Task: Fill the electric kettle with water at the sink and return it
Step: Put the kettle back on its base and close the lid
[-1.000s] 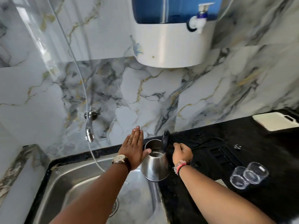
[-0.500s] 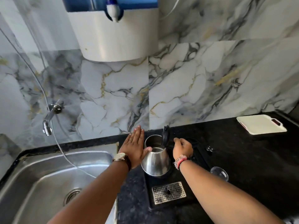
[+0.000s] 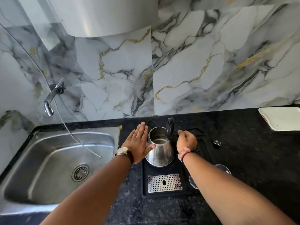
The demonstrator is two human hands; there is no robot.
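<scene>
The steel electric kettle stands on a black tray on the dark counter, right of the sink. Its black lid is flipped up and water shows inside. My right hand is closed around the kettle's handle, which it hides. My left hand lies flat against the kettle's left side, fingers straight and together, thumb on the steel. The wall tap sticks out above the sink's back left.
A thin clear hose hangs from the wall into the sink. The tray has a perforated metal grate. Glasses sit partly hidden behind my right forearm. A white tray lies far right. A white dispenser hangs overhead.
Both hands carried the kettle rightward from over the sink edge onto the black tray. My view has tilted down, and the grip looks unchanged.
</scene>
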